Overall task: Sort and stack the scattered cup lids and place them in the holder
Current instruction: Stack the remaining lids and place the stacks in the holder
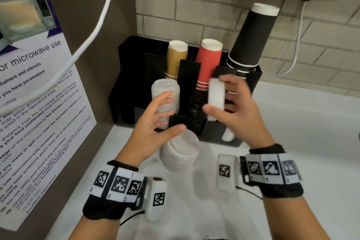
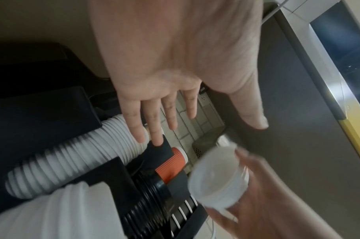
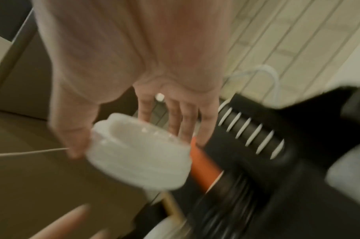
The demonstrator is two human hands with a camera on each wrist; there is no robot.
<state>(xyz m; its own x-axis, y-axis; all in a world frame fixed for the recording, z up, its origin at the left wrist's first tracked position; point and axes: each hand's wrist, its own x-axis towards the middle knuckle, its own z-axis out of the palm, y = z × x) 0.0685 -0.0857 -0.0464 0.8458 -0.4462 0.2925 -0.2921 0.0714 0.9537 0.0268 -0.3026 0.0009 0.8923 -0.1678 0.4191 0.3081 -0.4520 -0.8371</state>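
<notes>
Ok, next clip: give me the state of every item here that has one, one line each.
Right hand: holds a short stack of white lids on edge, in the air.
Left hand: fingers spread, holding nothing, beside the tall white lid stack standing in the black holder.
White lid stack on the counter: loose, outside the holder.
Black lid stack: in the holder.
Red cups: nested upside down in the holder.
</notes>
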